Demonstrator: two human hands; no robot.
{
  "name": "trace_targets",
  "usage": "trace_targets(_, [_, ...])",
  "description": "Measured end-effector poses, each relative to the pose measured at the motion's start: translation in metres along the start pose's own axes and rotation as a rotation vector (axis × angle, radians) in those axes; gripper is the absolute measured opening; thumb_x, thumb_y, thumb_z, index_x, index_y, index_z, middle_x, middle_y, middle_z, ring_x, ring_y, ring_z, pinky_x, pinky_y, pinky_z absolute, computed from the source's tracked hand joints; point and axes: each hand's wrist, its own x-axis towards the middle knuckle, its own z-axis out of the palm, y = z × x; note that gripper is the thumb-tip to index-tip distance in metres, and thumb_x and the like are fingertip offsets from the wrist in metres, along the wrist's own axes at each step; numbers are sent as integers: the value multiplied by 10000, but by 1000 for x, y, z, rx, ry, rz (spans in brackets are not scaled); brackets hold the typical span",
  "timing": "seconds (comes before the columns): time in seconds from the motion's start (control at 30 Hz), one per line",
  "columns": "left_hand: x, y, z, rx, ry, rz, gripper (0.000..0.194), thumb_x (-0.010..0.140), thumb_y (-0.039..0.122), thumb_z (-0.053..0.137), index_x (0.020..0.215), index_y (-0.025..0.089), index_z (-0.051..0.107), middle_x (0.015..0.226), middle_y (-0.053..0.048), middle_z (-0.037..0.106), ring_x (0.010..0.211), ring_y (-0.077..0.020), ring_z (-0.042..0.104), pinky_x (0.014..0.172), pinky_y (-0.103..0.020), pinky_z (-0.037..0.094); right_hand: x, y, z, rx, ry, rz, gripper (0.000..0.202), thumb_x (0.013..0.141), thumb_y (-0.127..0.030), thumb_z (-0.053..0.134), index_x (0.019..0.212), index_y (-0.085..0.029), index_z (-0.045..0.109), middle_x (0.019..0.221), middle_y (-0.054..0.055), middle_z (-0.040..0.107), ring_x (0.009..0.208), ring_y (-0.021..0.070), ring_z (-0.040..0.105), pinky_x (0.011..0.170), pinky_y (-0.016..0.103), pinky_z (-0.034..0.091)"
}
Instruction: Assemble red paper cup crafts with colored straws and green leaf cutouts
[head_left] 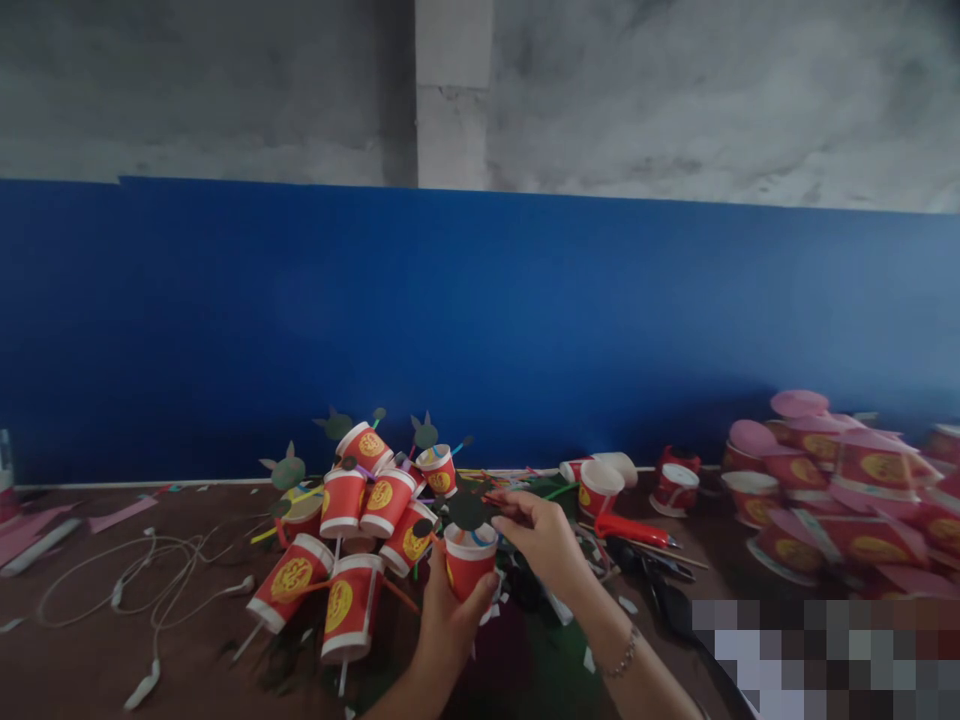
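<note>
My left hand (453, 598) is wrapped round a red paper cup (468, 568) with a white rim and a yellow print. A dark round paper disc (467, 510) stands at the cup's rim, and a blue strip shows there. Close to the disc's right edge, the fingertips of my right hand (534, 528) pinch together; what lies between them is too small to make out. Left of my hands is a pile of similar cups (345, 503), some with sticks, coloured strips and dark eared paper heads (289, 470).
White earphones (142, 685) with a tangled cord lie at the left. On the right are loose cups (600, 487), a red tool (636, 530) and a heap of cups with pink paper (847, 500). Paper scraps litter the brown table (202, 660). Behind it stands a blue panel (480, 320).
</note>
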Motion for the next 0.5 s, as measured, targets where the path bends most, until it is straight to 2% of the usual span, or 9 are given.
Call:
trace_targets(0.13, [-2, 0, -1, -45, -44, -26, 586, 683, 376, 719, 1191, 171, 509, 1116, -122, 668, 1047, -271, 610, 929, -353, 452, 3, 7, -3, 0, -25, 38, 125, 645, -274, 673, 679, -169, 732, 631, 19, 683, 607, 176, 574, 598, 277, 424])
trace_targets(0.33, [-3, -7, -1, -147, -109, -90, 639, 629, 498, 742, 1155, 172, 582, 1172, -130, 655, 1108, -295, 581, 966, -361, 442, 0, 0, -6, -28, -25, 12, 116, 631, -275, 654, 612, -172, 706, 526, -13, 606, 538, 142, 494, 542, 253, 359])
trace_targets(0.47, [7, -7, 0, -367, 28, -269, 628, 693, 673, 578, 1101, 200, 642, 1194, -102, 654, 1154, -300, 563, 968, -391, 455, 3, 5, -9, 42, -34, 99, 126, 603, -282, 675, 619, -161, 707, 555, -12, 626, 559, 142, 504, 561, 254, 367])
trace_targets(0.5, [10, -6, 0, -407, 45, -291, 625, 716, 672, 553, 1128, 209, 633, 1205, -92, 650, 1161, -293, 561, 976, -399, 450, 3, 6, -9, 68, -50, 128, 131, 595, -280, 683, 630, -156, 710, 566, -10, 635, 565, 143, 512, 572, 256, 376])
